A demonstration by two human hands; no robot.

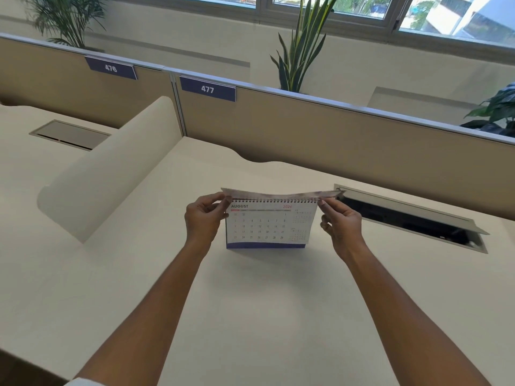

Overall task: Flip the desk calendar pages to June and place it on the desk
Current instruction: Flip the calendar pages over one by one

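A spiral-bound desk calendar [267,224] with a blue base is held a little above the cream desk [264,302], its shadow below it. The facing page reads AUGUST 2026. One page [281,194] is lifted edge-on, level with the spiral at the top. My left hand [202,218] pinches the left end of that page by the calendar's top left corner. My right hand [341,222] pinches its right end at the top right corner.
An open cable hatch [418,218] lies in the desk to the right of the calendar. A rounded cream divider [111,168] rises on the left, and beige partition panels [306,135] labelled 476 and 477 run behind. Plants stand beyond the partition.
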